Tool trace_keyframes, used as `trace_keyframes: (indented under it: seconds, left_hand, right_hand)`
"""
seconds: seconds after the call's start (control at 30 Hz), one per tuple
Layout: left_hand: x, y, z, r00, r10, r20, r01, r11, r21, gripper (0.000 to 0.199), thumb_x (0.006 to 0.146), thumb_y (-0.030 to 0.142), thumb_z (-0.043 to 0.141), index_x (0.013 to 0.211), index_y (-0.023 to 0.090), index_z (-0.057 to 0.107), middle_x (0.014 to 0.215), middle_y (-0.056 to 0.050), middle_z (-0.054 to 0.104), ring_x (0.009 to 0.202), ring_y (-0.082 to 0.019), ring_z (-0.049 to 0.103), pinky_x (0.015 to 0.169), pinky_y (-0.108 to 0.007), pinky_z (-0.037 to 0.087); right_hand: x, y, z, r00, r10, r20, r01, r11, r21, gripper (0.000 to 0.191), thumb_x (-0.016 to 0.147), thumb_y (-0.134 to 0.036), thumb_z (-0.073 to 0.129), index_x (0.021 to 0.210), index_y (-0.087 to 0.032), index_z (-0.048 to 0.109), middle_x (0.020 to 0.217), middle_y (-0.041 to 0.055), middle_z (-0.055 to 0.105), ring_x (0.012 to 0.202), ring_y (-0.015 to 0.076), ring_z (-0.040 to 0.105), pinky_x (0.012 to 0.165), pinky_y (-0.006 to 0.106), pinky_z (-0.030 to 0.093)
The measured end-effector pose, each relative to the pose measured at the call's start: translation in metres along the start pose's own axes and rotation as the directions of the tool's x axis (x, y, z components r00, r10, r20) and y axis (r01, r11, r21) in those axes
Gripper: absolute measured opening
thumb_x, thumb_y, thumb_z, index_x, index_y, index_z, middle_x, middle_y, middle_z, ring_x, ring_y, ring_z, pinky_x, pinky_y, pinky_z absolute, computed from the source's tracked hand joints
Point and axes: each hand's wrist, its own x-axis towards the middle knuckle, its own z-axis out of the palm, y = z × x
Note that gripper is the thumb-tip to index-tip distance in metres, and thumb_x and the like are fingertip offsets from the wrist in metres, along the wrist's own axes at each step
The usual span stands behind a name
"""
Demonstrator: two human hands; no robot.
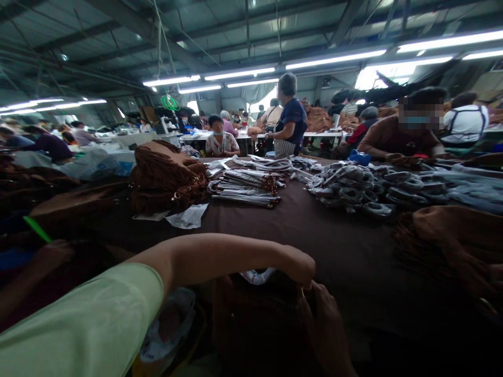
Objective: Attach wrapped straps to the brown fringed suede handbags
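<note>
My left arm, in a pale green sleeve, reaches across to the right. My left hand is closed, knuckles up, beside a small metal ring; its fingertips are hidden. Just below it my right hand has its fingers bent at the edge of a dark brown bag, close to the same ring. Deep shadow covers most of this bag, which lies at the table's near edge. A white-wrapped strap shows behind my left forearm, on the bag.
A pile of brown fringed bags stands ahead on the brown-covered table. Wrapped straps lie beside it, with coiled ones further right. A neighbour's hand is at left, another person's at right. People work beyond.
</note>
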Motion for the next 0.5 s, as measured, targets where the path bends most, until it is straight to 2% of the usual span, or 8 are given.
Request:
trace_keyframes:
  seconds: [0.07,0.17,0.23,0.3,0.5]
  left_hand:
    - [-0.006,0.000,0.000,0.996,-0.067,-0.056,0.064,0.996,-0.065,0.032,0.085,0.036,0.053,0.086,0.012,0.074,0.075,-0.006,0.067,0.058,-0.013,0.049,0.051,-0.025,0.032]
    - [-0.015,-0.001,0.001,0.975,-0.191,-0.113,0.149,0.940,-0.309,0.028,0.081,0.036,0.058,0.078,0.013,0.073,0.064,-0.002,0.061,0.057,-0.012,0.047,0.051,-0.025,0.031]
    - [-0.019,-0.002,0.002,0.966,-0.230,-0.119,0.155,0.883,-0.443,0.023,0.078,0.031,0.062,0.067,0.013,0.070,0.054,0.002,0.054,0.055,-0.010,0.045,0.052,-0.024,0.030]
    - [-0.020,-0.004,0.005,0.965,-0.235,-0.117,0.145,0.849,-0.508,0.021,0.077,0.027,0.064,0.061,0.013,0.067,0.049,0.004,0.050,0.054,-0.009,0.045,0.053,-0.022,0.031]
    - [-0.012,-0.011,0.026,0.926,-0.350,-0.139,0.149,0.678,-0.720,0.017,0.072,0.028,0.068,0.066,0.013,0.067,0.052,0.006,0.051,0.054,-0.008,0.045,0.052,-0.021,0.032]
  right_hand:
    - [0.001,0.000,0.001,0.998,0.036,-0.056,-0.036,0.999,0.006,0.030,0.096,-0.042,0.040,0.118,-0.024,0.047,0.106,0.0094,0.058,0.097,0.0271,0.054,0.081,0.044,0.046]
    - [0.003,0.003,0.004,0.997,0.025,-0.075,-0.023,0.999,0.025,0.031,0.097,-0.043,0.036,0.120,-0.024,0.046,0.110,0.0102,0.058,0.101,0.0274,0.054,0.084,0.045,0.046]
    - [0.003,0.006,0.004,0.998,0.000,-0.060,0.002,0.999,0.037,0.031,0.098,-0.041,0.034,0.122,-0.024,0.046,0.113,0.0105,0.057,0.104,0.0269,0.053,0.085,0.045,0.046]
    - [0.004,0.008,0.003,0.999,-0.023,-0.038,0.024,0.999,0.037,0.030,0.098,-0.039,0.034,0.121,-0.024,0.046,0.112,0.0103,0.058,0.103,0.0265,0.054,0.085,0.044,0.046]
    - [0.005,0.006,0.002,0.998,-0.012,-0.055,0.011,1.000,-0.014,0.035,0.094,-0.044,0.043,0.121,-0.022,0.046,0.109,0.0110,0.059,0.099,0.0271,0.056,0.081,0.043,0.048]
